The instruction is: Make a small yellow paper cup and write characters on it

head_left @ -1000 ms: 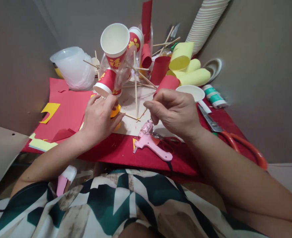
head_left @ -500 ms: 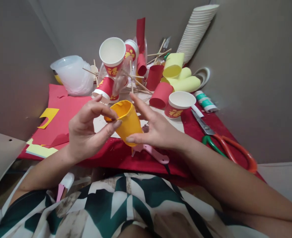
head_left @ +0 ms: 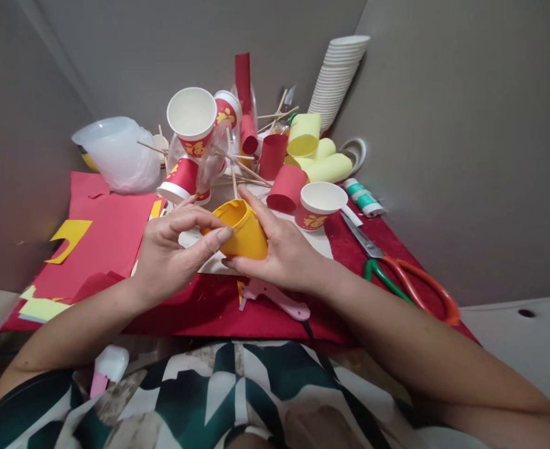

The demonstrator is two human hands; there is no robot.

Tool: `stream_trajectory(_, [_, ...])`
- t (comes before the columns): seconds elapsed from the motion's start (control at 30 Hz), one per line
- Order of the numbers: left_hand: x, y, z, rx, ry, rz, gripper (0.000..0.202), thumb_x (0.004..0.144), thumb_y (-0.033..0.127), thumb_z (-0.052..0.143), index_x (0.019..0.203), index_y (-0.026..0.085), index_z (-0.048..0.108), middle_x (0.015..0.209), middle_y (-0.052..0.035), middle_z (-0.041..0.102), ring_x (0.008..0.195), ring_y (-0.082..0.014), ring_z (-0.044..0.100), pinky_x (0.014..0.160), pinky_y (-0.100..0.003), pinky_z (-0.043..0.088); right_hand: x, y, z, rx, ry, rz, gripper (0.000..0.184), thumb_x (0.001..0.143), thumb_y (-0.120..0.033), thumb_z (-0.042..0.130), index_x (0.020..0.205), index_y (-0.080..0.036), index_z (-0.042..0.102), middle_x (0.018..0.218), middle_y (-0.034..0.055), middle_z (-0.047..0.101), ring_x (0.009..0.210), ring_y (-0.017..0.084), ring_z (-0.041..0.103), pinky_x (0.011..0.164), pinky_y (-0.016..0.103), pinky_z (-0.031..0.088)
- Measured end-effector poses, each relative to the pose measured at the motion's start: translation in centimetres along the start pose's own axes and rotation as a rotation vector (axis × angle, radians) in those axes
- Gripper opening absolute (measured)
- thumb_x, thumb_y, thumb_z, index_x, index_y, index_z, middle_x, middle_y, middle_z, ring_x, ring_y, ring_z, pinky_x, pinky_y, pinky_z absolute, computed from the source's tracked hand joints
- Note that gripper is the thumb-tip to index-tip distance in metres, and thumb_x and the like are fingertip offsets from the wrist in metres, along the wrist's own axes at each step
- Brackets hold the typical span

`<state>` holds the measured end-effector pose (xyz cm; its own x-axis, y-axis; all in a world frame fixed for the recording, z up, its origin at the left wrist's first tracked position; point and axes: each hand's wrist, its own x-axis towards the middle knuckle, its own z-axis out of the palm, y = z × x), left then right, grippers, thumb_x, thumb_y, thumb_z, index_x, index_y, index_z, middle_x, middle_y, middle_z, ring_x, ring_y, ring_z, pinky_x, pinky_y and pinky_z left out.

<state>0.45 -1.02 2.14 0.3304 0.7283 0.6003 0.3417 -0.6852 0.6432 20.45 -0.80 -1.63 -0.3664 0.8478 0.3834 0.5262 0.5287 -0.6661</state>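
Observation:
Between my hands is a yellow paper-covered cup [head_left: 247, 234], tilted with its mouth up and to the left. My right hand [head_left: 284, 252] wraps round its right side and base, thumb underneath. At the near-left rim, my left hand [head_left: 176, 252] pinches the edge of the yellow paper between thumb and forefinger. The rim looks folded and uneven. Just below my right hand lies a pink glue gun [head_left: 279, 300] on the red cloth. A red-and-white paper cup [head_left: 319, 206] stands upright beyond that hand.
Large scissors [head_left: 387, 268] lie at the right. Red paper sheets [head_left: 106, 231] and yellow scraps [head_left: 72, 240] are at the left. Behind sit stacked paper cups [head_left: 191, 115], red and yellow paper tubes [head_left: 288, 187], wooden sticks [head_left: 247, 168] and a leaning white cup stack [head_left: 338, 81].
The view has shifted, so the table things sit further left and lower. The yellow cup has tipped more, and my right hand has closed further round it. My left hand still pinches the rim.

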Motion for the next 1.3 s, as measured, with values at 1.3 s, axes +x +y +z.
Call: stream_trajectory(1.3, [-0.5, -1.4, -0.2, -0.103, -0.202, -0.109, 0.021, 0.09, 0.028, 0.066, 0.071, 0.019, 0.063, 0.074, 0.0017, 0.071, 0.074, -0.0141, 0.067, 0.119, -0.046, 0.034, -0.4, 0.8, 1.1, -0.111, 0.002, -0.085, 0.095, 0.081, -0.042, 0.068, 0.158, -0.01, 0.023, 0.128, 0.0217, 0.069, 0.097, 0.034, 0.074, 0.079, 0.047, 0.06])
